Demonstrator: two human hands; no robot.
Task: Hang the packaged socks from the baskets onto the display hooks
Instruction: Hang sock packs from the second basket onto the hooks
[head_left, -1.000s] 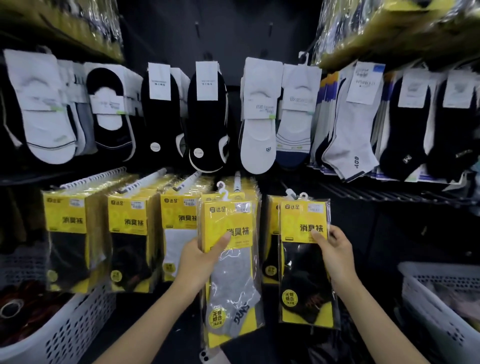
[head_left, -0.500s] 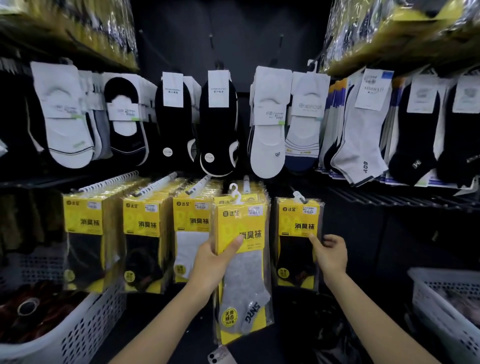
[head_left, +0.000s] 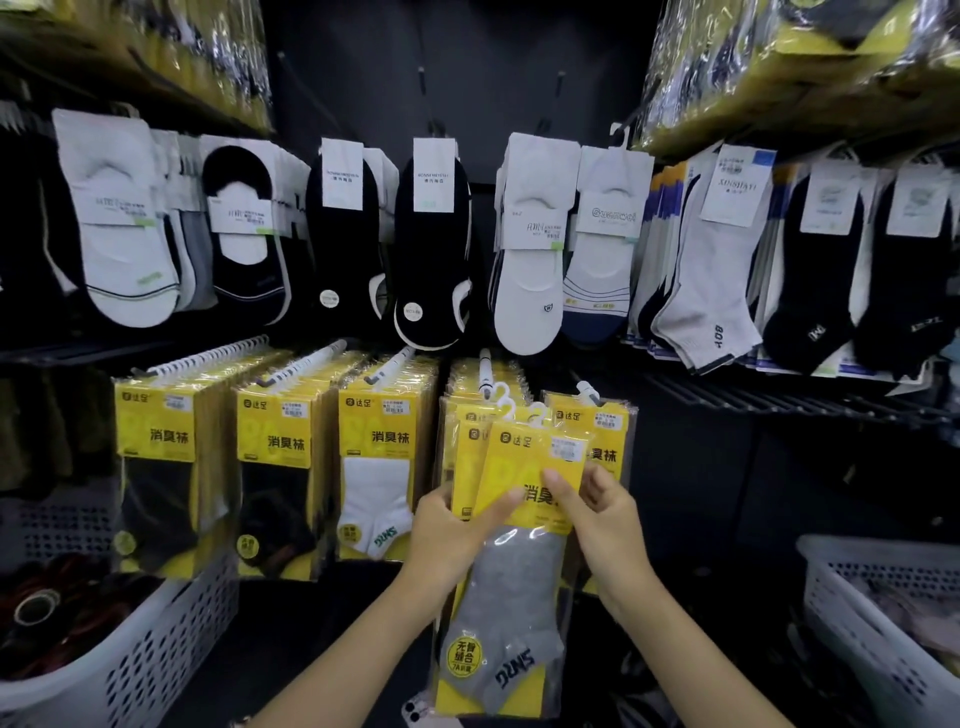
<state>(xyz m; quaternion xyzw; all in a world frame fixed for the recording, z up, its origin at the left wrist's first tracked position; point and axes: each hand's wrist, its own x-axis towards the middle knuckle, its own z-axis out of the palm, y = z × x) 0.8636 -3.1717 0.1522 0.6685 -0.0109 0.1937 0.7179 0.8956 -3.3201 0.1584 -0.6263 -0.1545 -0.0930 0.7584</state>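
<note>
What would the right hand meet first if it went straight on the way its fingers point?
The right hand points up-left and pinches the yellow card of the front grey-sock pack, so that card comes first. Behind it, probably the packs hung on the hook; depth is unclear.

This is a shop, at a sock display. Rows of labelled socks (head_left: 530, 260) hang along the dark far wall (head_left: 467, 78). Below them, yellow packaged socks (head_left: 280, 457) fill long hooks (head_left: 306, 364), and white slotted stock baskets (head_left: 156, 660) stand near left and right.
</note>
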